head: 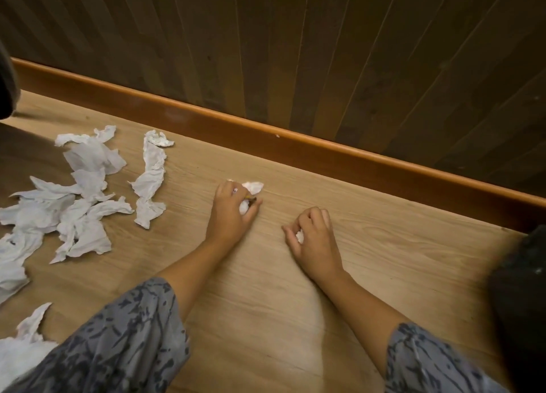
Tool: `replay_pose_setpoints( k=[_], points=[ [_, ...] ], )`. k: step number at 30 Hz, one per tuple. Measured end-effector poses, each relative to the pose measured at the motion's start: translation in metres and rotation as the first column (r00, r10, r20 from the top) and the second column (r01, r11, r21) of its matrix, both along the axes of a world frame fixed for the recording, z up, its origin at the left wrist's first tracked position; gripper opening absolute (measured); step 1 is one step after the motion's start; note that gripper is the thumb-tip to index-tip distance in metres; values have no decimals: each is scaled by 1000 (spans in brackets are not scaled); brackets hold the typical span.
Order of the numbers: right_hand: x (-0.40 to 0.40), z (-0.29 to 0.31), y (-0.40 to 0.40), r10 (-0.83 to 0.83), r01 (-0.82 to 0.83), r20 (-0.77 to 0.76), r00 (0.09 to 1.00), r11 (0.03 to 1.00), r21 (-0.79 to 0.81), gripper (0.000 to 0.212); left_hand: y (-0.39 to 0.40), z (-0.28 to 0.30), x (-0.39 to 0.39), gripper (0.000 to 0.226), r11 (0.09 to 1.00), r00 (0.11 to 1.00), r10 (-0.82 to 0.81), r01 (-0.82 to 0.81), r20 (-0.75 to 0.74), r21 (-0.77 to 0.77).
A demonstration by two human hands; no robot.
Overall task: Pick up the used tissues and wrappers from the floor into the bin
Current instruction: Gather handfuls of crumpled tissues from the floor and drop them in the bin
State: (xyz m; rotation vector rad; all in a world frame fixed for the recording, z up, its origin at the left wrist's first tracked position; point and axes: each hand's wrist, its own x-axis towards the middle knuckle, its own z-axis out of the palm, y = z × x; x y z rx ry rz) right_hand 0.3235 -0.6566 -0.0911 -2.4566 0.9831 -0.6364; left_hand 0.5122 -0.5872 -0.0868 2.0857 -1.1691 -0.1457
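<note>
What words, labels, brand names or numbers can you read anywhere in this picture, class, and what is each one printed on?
None: no readable text shows.
The tissues on the floor are plain white.
The scraps gripped in the left hand and right hand show no print.

Matt wood-grain floor [266, 274]; crumpled soft paper tissues [85, 203]; glossy skirting [295, 144].

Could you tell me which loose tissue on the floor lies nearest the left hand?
The long twisted tissue strip, lying apart between the big tissue pile and the left hand; every other loose tissue lies farther left.
</note>
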Motion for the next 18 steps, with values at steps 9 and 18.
replay_pose_setpoints(
  k=[9,18],
  points=[
    [-43,34,25,215,-189,-143,966,967,172,8,56,36,-38,38,991,981,-137,137,-140,-12],
    [-98,185,-3,301,-350,-307,903,930,-116,16,28,183,-105,19,968,928,-249,231,-279,-97]
  ],
)
